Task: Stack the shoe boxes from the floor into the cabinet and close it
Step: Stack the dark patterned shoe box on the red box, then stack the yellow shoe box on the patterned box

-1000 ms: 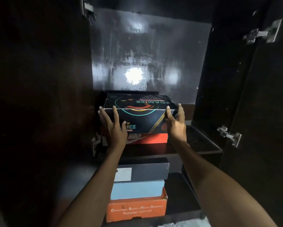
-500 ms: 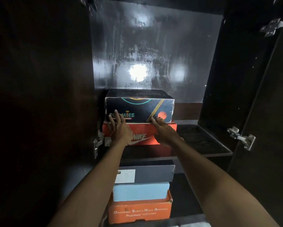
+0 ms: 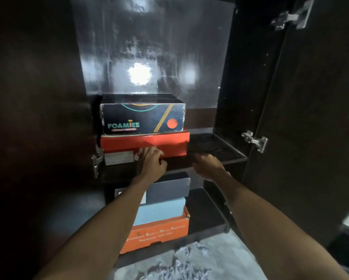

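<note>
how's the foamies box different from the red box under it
The Foamies box is dark navy with teal lettering, a gold stripe and an orange disc; the red box is plain bright red with a grey label at its left. The Foamies box sits on top, untouched; the left hand is at the red box's front. Both sit on the upper shelf, short ends facing out.

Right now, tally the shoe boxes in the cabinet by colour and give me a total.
Dark printed: 1, the Foamies box, top of the upper stack.
Red: 1, the red box beneath it.
Grey: 1, the grey box, top of the lower stack.
Light blue: 1, the light blue box.
Orange: 1, the orange box at the bottom.
Total: 5
</note>
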